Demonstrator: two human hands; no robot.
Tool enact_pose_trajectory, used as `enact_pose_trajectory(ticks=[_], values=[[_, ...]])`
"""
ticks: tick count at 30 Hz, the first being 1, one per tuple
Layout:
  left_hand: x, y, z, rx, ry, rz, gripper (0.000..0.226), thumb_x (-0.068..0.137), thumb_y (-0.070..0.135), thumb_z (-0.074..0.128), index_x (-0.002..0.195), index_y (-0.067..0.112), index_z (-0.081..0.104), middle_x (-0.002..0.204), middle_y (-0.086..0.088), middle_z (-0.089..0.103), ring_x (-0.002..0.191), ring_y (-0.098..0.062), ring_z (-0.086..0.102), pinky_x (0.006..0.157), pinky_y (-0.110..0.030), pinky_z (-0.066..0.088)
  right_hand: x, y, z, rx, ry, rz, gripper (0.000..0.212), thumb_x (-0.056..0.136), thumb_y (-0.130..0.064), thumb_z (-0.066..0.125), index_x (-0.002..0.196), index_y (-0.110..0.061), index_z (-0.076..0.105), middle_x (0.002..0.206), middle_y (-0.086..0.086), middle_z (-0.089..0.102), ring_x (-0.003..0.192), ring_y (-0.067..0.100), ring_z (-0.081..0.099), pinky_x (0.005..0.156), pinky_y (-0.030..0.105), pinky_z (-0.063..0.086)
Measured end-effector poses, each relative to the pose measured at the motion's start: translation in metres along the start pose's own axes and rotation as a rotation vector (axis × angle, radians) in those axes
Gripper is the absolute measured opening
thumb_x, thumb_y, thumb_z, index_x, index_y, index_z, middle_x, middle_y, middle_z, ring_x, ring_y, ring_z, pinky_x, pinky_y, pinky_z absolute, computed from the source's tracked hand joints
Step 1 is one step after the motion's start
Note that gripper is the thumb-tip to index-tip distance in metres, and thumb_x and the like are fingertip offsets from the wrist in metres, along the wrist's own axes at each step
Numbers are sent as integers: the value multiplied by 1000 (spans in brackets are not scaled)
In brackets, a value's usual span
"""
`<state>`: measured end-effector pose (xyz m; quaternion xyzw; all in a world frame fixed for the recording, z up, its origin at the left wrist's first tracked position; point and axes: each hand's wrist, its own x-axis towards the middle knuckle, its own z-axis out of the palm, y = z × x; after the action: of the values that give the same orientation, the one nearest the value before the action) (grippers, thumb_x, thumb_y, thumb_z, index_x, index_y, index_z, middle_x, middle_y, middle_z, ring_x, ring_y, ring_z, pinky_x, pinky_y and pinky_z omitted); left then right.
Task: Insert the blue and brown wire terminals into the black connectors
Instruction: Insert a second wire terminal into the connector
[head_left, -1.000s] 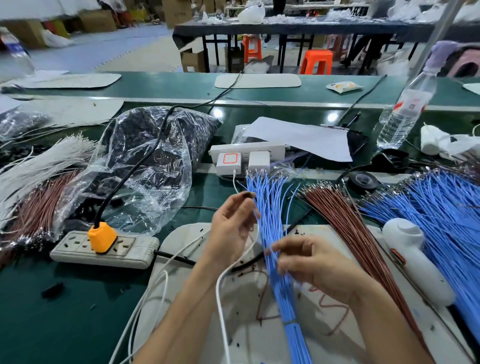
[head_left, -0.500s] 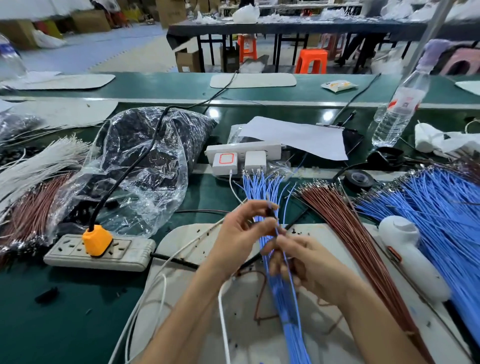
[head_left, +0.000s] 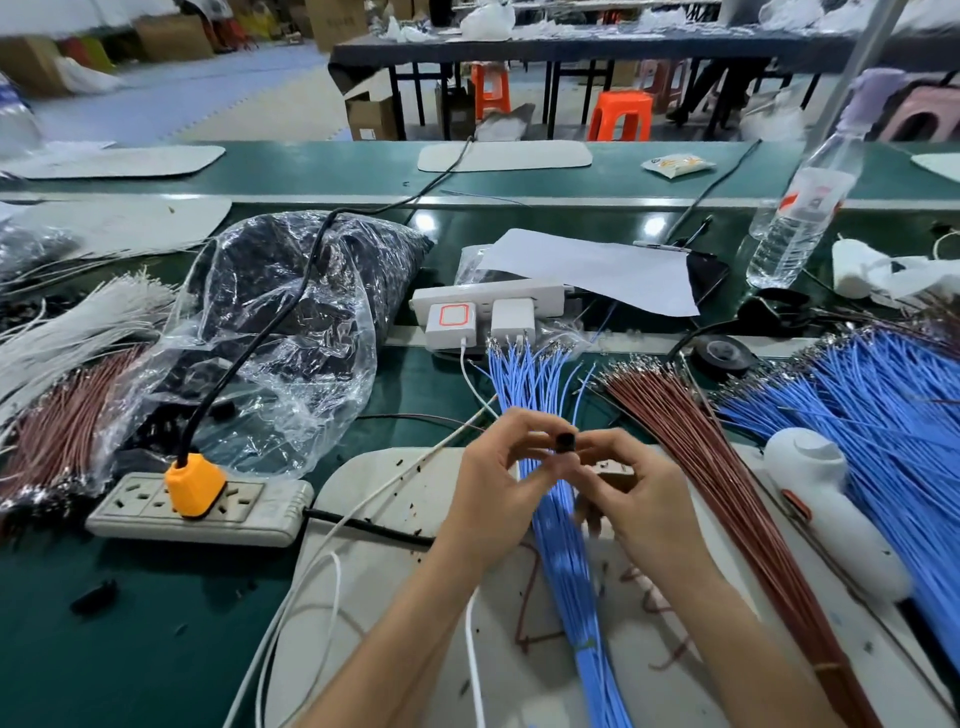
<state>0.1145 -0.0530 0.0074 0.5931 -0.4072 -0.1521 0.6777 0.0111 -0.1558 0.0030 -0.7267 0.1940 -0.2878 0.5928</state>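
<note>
Green bench (head_left: 104, 649), grey mat (head_left: 410, 488): blue wire bundle (head_left: 530, 384) and brown wire bundle (head_left: 675, 415) fanned side by side. Above the blue one, left hand (head_left: 498, 478) and right hand (head_left: 639, 493) pinch one black connector (head_left: 565, 440) between curled fingertips. Behind: orange stool (head_left: 621, 114), cardboard box (head_left: 371, 119).

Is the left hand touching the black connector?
Touching. The head view shows the left hand pinching the black connector between thumb and forefinger, with no gap.

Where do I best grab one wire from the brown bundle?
Probably pinch it just behind its metal terminal, at the far end of the bundle of thin brown wires, coming from above: strands fan apart there, but are tied together near you.
</note>
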Motion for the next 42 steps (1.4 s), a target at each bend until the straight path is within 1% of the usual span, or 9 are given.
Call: enact_pose_trajectory(ticks=[5, 9, 11, 14, 16, 25, 32, 36, 42], values=[[-1, 3, 3, 133, -26, 128, 28, 78, 1, 72, 94, 23, 65, 94, 2, 63, 90, -16, 62, 78, -34, 51, -1, 0, 0, -34, 57, -96, 15, 76, -17, 74, 85, -23, 65, 75, -4, 72, 58, 12, 69, 58, 17, 53], [-3, 5, 5, 174, -16, 144, 27, 77, 4, 74, 94, 24, 66, 94, 3, 63, 92, -15, 62, 80, -38, 51, -3, 2, 1, -172, 89, -209, 32, 76, 0, 75, 81, -29, 61, 75, -21, 68, 61, -6, 63, 59, 4, 45], [-2, 6, 4, 169, -16, 132, 27, 78, 4, 73, 95, 23, 66, 94, 1, 63, 92, -17, 62, 80, -41, 51, -3, 3, 2, -225, 96, -250, 30, 75, 2, 75, 81, -24, 63, 72, -23, 67, 63, -8, 62, 60, 2, 43], [-2, 5, 5, 150, -17, 131, 23, 78, 7, 73, 94, 23, 66, 94, 3, 62, 91, -15, 62, 79, -34, 51, -2, 4, 3, -291, 120, -303, 23, 74, 7, 75, 86, -10, 68, 63, -19, 61, 70, -13, 59, 64, -1, 41], [-2, 4, 6, 125, -19, 119, 24, 78, 8, 72, 92, 25, 65, 93, 4, 62, 90, -15, 61, 78, -28, 48, -3, 4, 4, -334, 146, -356, 21, 72, 8, 74, 88, -5, 69, 69, -21, 57, 75, -19, 56, 67, -3, 39], [0, 0, 8, -190, -26, -52, 22, 70, -2, 73, 81, 15, 64, 86, 7, 59, 81, -12, 58, 76, -22, 46, -4, 7, 6, -287, 170, -409, 14, 79, -6, 66, 93, -3, 68, 84, -20, 62, 78, -10, 62, 69, 4, 46], [0, 2, 8, -239, -4, -91, 28, 65, -3, 75, 72, 22, 64, 80, 11, 61, 79, -11, 58, 77, -21, 46, -6, 4, 13, -242, 164, -379, 21, 79, -5, 63, 93, -20, 62, 86, -20, 63, 79, -9, 63, 68, 5, 47], [-1, 2, 9, -221, -3, -85, 30, 65, -1, 76, 72, 27, 65, 79, 13, 62, 80, -11, 57, 79, -25, 45, -7, 6, 13, -230, 178, -386, 20, 80, -6, 62, 94, -19, 62, 84, -18, 64, 77, -9, 63, 69, 5, 46], [0, 3, 10, -241, -29, -99, 22, 68, -1, 74, 78, 13, 61, 78, 14, 63, 77, -9, 58, 74, -25, 45, -9, 6, 13, -162, 208, -354, 15, 84, -13, 61, 93, -25, 61, 84, -14, 66, 77, -1, 65, 71, 11, 50]])
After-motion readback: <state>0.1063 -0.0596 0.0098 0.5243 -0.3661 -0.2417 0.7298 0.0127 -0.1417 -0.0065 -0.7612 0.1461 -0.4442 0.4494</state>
